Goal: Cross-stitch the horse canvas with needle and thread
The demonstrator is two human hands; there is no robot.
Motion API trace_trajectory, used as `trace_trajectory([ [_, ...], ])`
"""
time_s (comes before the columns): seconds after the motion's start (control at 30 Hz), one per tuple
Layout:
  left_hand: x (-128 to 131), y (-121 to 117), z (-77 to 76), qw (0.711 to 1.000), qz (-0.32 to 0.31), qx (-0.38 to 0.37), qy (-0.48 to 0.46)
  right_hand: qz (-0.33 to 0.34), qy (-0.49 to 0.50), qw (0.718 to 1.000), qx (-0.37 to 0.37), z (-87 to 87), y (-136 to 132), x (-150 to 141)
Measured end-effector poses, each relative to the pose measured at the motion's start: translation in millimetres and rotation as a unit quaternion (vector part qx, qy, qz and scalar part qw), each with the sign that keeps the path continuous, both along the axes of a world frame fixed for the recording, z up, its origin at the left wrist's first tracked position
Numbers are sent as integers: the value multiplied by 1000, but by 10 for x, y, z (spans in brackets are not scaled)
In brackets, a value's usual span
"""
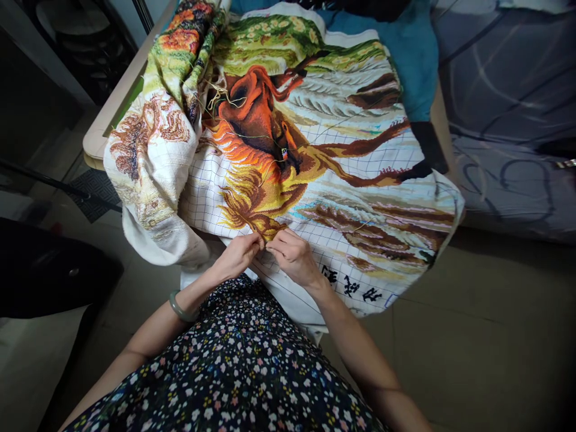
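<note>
A large cross-stitch cloth [265,120] is spread over the table and hangs down to my lap. Its stitching shows horses in orange, gold and brown on a white ground with blue grid lines. My left hand [240,255] pinches the cloth at the golden horse's head near the bottom. Right beside it, my right hand [292,255] is closed on the same spot, fingertips almost meeting the left ones. Any needle or thread between the fingers is too small to make out. Loose yellow threads [220,96] lie higher up on the stitched part.
The cloth's rolled, folded part [157,132] hangs over the left side of the table [96,129]. Teal fabric [414,66] lies under the far right of the cloth. A grey patterned cover [504,120] is at the right. A black object [54,270] stands at the left.
</note>
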State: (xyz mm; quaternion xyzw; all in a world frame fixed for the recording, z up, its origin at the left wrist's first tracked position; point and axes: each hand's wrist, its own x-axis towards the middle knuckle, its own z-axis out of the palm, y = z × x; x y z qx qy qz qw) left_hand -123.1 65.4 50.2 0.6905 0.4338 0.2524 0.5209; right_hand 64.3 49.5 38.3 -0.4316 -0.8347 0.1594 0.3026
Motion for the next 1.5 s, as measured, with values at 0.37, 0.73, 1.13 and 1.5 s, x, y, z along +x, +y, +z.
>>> trace_trajectory([
  [0.37,-1,-80,15,997,71,-10,24,-35,62,997,5,-57,-55,2],
  [0.73,67,-420,-127,934,283,-166,-144,-95,85,992,4,-74,-215,-162],
  [1.13,222,-361,-101,901,325,-229,-174,-96,54,993,31,-109,-240,-197],
  [1.5,306,-390,-125,867,342,-293,-215,-135,24,989,63,-139,-267,-212],
])
